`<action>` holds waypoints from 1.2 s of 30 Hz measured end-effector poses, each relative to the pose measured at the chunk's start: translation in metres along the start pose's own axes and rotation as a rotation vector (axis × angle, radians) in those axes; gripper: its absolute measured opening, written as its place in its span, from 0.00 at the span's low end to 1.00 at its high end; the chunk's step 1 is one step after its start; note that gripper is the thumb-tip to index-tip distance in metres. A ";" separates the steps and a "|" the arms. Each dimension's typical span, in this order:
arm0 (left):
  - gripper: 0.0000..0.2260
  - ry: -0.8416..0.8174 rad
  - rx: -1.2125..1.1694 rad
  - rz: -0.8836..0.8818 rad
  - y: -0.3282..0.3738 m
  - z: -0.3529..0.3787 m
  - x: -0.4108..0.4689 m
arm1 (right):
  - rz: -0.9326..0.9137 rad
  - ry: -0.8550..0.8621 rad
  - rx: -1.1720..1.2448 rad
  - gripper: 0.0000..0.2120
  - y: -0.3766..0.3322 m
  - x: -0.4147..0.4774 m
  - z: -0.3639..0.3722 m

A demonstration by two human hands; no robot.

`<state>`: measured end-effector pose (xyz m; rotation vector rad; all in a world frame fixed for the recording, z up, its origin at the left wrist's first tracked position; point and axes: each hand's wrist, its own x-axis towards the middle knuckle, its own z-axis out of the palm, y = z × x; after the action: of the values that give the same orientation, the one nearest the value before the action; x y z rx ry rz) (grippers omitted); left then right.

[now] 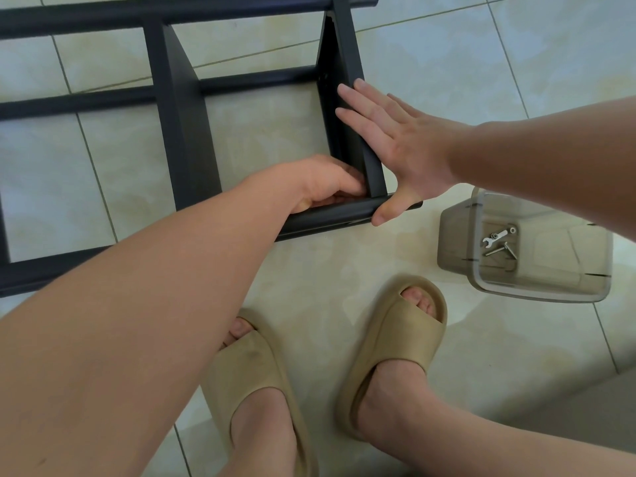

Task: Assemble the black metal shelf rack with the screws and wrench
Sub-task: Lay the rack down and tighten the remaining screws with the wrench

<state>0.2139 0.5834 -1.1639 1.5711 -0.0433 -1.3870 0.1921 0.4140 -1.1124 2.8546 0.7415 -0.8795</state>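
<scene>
Black metal rack (186, 132) laid on floor, long axis left-right | left hand (323, 187) curled at near corner joint, hold not discernible | right hand (402, 146) pressed flat on end panel (347, 80) | wrench (495, 235) kept rightward, nearer right hand

Your left arm (155, 304) reaches forward from the lower left, and your left hand (327, 187) sits knuckles-up with its fingers curled under and tucked to the right; the hand itself hides whether they grip anything. Your right arm (550, 142) comes in from the right edge with a straight wrist. Your right hand (395, 146) lies flat, palm down, fingers straight and close together pointing up-left, thumb splayed downward just beside your left fingertips.
</scene>
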 end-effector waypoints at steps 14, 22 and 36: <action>0.13 0.029 0.077 -0.051 0.003 0.001 -0.001 | -0.010 0.019 -0.002 0.70 0.002 0.000 0.002; 0.07 -0.003 0.045 -0.019 0.000 -0.002 0.002 | -0.004 0.001 0.008 0.70 0.002 0.001 0.004; 0.08 0.099 -0.102 0.001 0.004 0.001 -0.001 | -0.018 0.017 -0.005 0.69 0.005 0.002 0.004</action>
<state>0.2149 0.5819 -1.1605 1.5518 0.0853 -1.2893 0.1936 0.4100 -1.1175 2.8595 0.7715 -0.8555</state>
